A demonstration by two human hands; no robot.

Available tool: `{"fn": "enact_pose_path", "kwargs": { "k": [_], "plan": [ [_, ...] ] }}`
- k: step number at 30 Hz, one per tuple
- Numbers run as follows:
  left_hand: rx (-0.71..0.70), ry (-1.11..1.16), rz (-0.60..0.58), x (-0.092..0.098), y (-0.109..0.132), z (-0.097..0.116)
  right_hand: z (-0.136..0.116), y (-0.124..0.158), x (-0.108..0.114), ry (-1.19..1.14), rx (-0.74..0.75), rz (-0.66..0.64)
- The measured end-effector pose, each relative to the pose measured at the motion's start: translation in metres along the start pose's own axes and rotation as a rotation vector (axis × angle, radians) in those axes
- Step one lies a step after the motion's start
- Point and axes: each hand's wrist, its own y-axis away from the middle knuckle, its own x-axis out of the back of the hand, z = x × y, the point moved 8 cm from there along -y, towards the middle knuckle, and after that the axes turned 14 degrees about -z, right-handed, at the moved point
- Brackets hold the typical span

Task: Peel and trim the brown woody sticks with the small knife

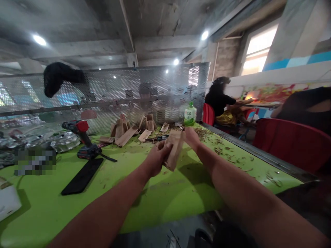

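Note:
Both my hands hold one small brown paper bag above the green table. My left hand is closed on the bag's lower left side. My right hand is closed on its upper right corner. The bag hangs tilted, a little off the tabletop. Farther back lies a heap of similar brown paper bags, some standing, some flat. Dried plant scraps are scattered over the table around my right arm.
A red and black cordless drill and a flat black strip lie at left. A green drink bottle stands before a perforated metal screen. Red chairs and a seated person are at right.

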Motion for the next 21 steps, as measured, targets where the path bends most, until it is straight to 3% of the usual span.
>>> {"fn": "enact_pose_path", "kwargs": {
  "k": [4,8,15,21],
  "plan": [
    [-0.033,0.145,0.233,0.048,-0.003,0.0,-0.018,0.0,-0.009,-0.055,0.155,0.09],
    [-0.073,0.204,0.379,0.077,0.001,0.01,-0.05,0.015,-0.024,-0.146,0.395,0.032],
    [-0.121,0.225,0.376,0.073,0.002,0.018,-0.083,0.052,-0.029,-0.109,0.517,-0.061],
    [-0.116,0.176,0.306,0.072,-0.001,0.015,-0.102,0.07,-0.032,0.149,0.525,-0.057]
  ]
}}
